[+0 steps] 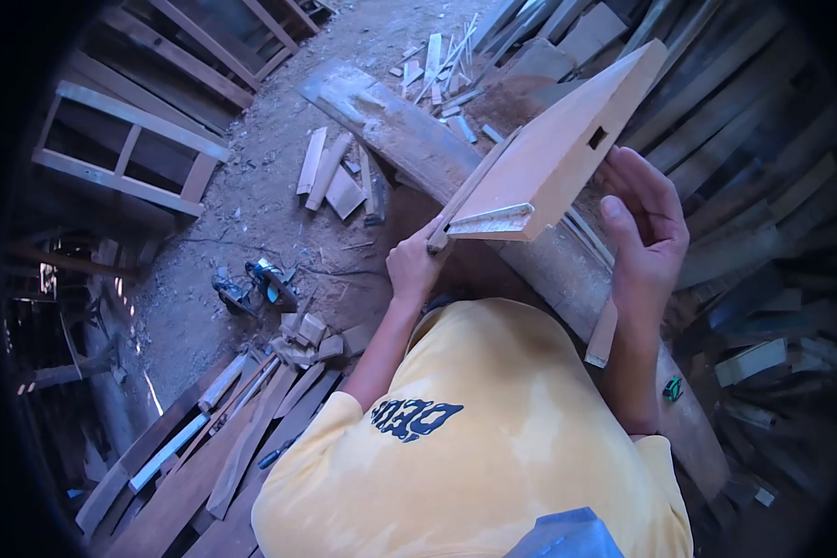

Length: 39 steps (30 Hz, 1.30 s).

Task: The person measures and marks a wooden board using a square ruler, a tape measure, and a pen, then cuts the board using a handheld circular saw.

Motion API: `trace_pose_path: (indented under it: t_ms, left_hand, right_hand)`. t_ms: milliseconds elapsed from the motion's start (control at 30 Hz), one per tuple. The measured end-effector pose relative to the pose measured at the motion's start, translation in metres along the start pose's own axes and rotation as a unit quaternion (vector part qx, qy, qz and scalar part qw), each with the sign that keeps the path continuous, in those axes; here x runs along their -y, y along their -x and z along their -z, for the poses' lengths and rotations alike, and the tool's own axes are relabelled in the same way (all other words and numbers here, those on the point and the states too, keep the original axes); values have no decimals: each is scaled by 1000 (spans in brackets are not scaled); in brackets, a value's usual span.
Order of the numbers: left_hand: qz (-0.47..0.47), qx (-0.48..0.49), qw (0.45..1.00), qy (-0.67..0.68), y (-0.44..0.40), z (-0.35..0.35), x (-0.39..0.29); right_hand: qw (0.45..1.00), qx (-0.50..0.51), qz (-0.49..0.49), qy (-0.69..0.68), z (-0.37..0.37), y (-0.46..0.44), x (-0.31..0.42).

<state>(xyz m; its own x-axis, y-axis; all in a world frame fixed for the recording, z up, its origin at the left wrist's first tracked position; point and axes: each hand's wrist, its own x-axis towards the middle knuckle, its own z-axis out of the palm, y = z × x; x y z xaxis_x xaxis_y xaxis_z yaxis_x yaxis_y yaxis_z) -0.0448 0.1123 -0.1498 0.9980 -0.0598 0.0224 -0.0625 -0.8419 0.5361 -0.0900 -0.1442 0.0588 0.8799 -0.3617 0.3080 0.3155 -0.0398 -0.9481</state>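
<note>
A thick wooden board [539, 153] is held up on a slant in front of my chest. It has a small square hole near its right edge and a pale stepped cut at its lower end. My left hand [415, 264] is closed at the lower left corner, where a narrow wooden strip [482, 179] runs along the board's left edge; some of the fingers are hidden. My right hand [649, 219] is beside the right edge with thumb and fingers apart. Whether its fingertips touch the board I cannot tell.
Below the board lies a long plank bench [391, 116]. A power tool [272, 284] with a cable rests on the ground at left, near offcuts [330, 172]. Stacked timber [763, 121] stands at right, wooden frames [130, 139] at upper left, and planks [205, 456] at lower left.
</note>
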Motion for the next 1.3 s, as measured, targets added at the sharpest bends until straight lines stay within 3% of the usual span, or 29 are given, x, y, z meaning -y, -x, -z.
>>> trace_pose_path:
  t_ms: [100,633,833,1033,1300]
  left_hand:
    - [2,-7,1000,31,-5,3,2]
    - [36,0,999,4,-12,5,10]
    - [38,-13,999,13,4,-4,2]
    - [32,0,999,3,15,-6,-11]
    - [31,4,999,-8,21,-7,-21]
  right_hand:
    - [995,38,69,66,-9,-18,-6]
    - [986,29,88,139,-13,-83,-18]
    - [958,84,204,183,22,-72,-36]
    - [978,108,173,43,56,-52,-55]
    - [968,93,228,49,69,-49,-64]
